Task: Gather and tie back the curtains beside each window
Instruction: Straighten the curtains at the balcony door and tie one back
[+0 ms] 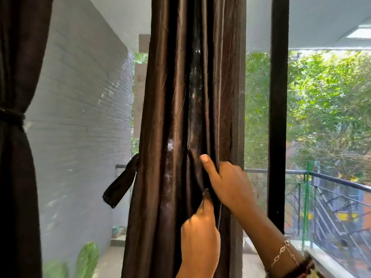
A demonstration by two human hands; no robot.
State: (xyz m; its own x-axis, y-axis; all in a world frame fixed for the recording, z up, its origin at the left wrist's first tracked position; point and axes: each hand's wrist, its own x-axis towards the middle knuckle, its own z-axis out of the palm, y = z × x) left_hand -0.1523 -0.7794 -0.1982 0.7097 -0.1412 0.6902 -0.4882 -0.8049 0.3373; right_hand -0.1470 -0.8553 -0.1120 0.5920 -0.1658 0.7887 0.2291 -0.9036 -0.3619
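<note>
The curtain (170, 117) was dark brown with a satin sheen, bunched into deep lengthwise folds that caught streaks of light. It hung in the middle of the scene, just left of the dark window frame (278, 117). Its long axis ran straight up and down, from the top edge to past the bottom.

A tieback strap (120, 185) of the same cloth stuck out from its left edge, slanting down and to the left with its end hanging loose.

The right hand (226, 185), with a bracelet (281, 255) at the wrist, gripped the right-hand folds, fingers curled round them and thumb raised against the cloth. Just below it, the left hand (200, 227) had its forefinger pushed up into a fold. Whether its other fingers held any cloth could not be told.

At the far left a second curtain (16, 57) hung cinched by a band (11, 117).
</note>
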